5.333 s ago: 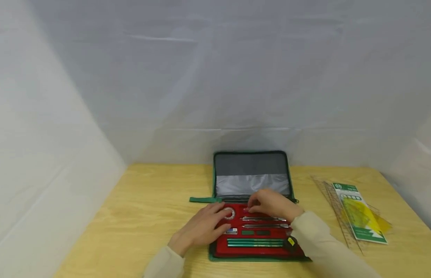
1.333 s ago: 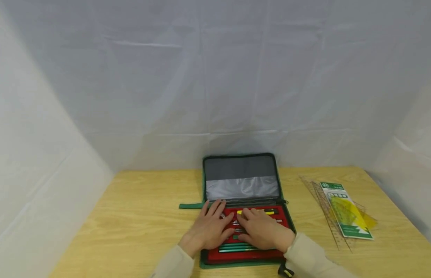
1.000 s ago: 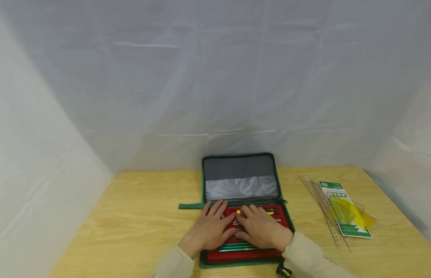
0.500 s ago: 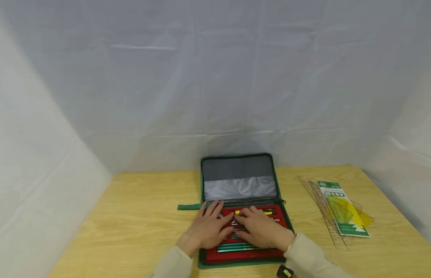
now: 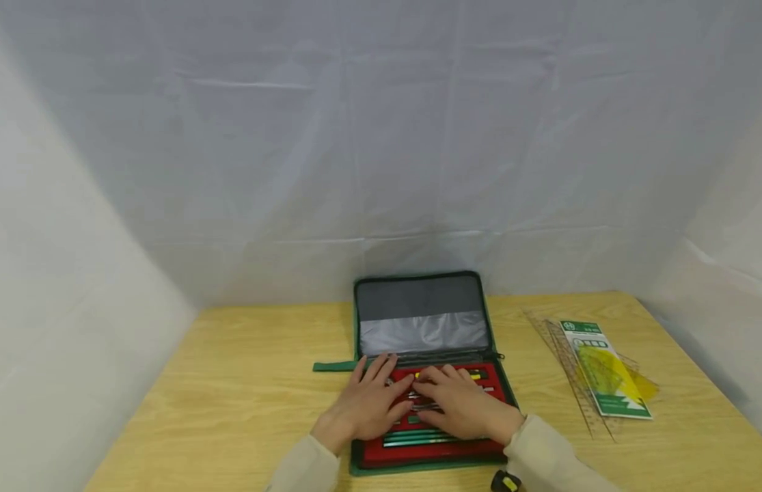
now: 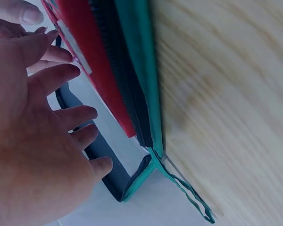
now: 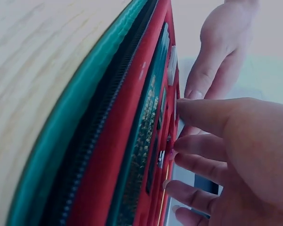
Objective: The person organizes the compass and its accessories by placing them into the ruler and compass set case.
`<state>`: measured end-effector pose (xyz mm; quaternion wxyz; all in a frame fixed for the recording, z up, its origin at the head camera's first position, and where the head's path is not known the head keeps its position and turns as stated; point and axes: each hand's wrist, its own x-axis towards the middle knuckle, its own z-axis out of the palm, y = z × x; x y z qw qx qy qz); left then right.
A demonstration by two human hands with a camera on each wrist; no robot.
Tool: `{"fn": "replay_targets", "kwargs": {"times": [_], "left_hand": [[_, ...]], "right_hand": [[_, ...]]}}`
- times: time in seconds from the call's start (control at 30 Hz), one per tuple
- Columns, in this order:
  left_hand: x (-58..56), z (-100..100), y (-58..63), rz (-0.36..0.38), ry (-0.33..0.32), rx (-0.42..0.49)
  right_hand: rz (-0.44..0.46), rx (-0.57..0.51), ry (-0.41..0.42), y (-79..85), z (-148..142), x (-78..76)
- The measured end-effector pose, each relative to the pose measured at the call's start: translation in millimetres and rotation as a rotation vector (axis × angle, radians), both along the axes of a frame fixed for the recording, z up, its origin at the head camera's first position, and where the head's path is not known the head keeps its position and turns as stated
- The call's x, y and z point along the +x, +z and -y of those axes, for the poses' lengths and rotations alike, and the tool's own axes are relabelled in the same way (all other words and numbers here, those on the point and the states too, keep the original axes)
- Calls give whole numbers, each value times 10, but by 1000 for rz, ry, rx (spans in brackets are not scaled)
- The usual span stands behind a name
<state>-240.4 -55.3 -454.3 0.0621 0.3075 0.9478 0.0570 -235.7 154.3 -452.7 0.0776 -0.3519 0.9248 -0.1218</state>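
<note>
In the head view, a green zip-up case [image 5: 424,301] lies unfolded, its red insert [image 5: 442,453] filled with drawing tools. My left hand [image 5: 364,410], fingers spread, rests over the insert's left side and covers part of a round item there. My right hand [image 5: 460,408] lies palm-down over the middle, fingers slightly bent, fingertips touching the insert in the right wrist view. Green pencils [image 5: 408,438] sit in the front slot. A yellow-and-black tool [image 5: 478,374] shows in the back slot, partly covered by the right hand. Slim silver instruments lie beneath the fingers, mostly hidden.
Right of the case, on the wooden table [image 5: 245,383], lie transparent rulers [image 5: 568,369] and a green-and-white packet [image 5: 608,383] with yellow pieces. A green wrist strap [image 5: 333,367] sticks out left of the case. White sheeting stands behind and at both sides.
Since the oldest frame, my right hand has come down from the insert's back slot to its middle, uncovering the yellow-and-black tool. Over the last second both hands have stayed almost still.
</note>
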Motion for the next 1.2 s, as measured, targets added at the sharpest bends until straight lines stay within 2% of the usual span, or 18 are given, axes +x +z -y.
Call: {"fn": "replay_targets", "kwargs": {"times": [0.53,0.73,0.97,1.2], "left_hand": [[11,-15,-33,-2,-4,5],[-8,2,-38,-4,-9,48],[-28,-46,-14,-26,-44,87],[-45,-86,8,1,-76,109]], "right_hand": [[-51,-89,-60,-79,-122,-10],[-108,-160,-102,-89,-293,-27],[-197,-234,-162,-113,-541,-70],[-202,-273,-267,-153,-782,-73]]}}
